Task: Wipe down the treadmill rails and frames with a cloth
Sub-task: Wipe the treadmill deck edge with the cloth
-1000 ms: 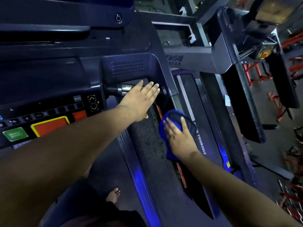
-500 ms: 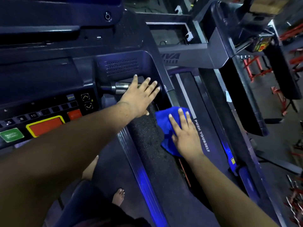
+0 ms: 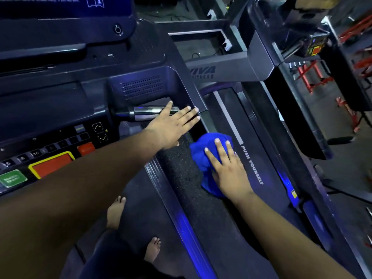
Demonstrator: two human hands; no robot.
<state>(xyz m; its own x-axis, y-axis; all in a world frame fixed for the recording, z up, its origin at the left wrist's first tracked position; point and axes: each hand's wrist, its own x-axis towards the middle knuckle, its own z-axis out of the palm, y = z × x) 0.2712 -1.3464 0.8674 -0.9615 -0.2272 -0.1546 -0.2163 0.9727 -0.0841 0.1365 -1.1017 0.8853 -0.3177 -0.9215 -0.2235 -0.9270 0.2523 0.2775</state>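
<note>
Far left is the console (image 3: 50, 137) with its big orange stop button (image 3: 52, 165) and green start button (image 3: 12, 178), and the left forearm crosses right over those keys. That's my worry: if the arm drops a little it could bump a button and start the belt while bare feet (image 3: 115, 212) are standing on it. The left hand (image 3: 171, 125) lies flat with fingers straight, resting on the metal grip bar (image 3: 147, 113) for support, not curled round it. Next over, the blue cloth (image 3: 209, 164) is bunched up on the right side rail (image 3: 201, 198), at its front end just below the upright. The right hand (image 3: 227, 170) presses it down, palm flat, fingers spread. With no real grip, the cloth could slide out sideways into the gap. The rail's long axis runs from the console corner down toward lower right, so wiping strokes probably want to follow that line. Further right sits a neighbouring treadmill (image 3: 302, 101).
</note>
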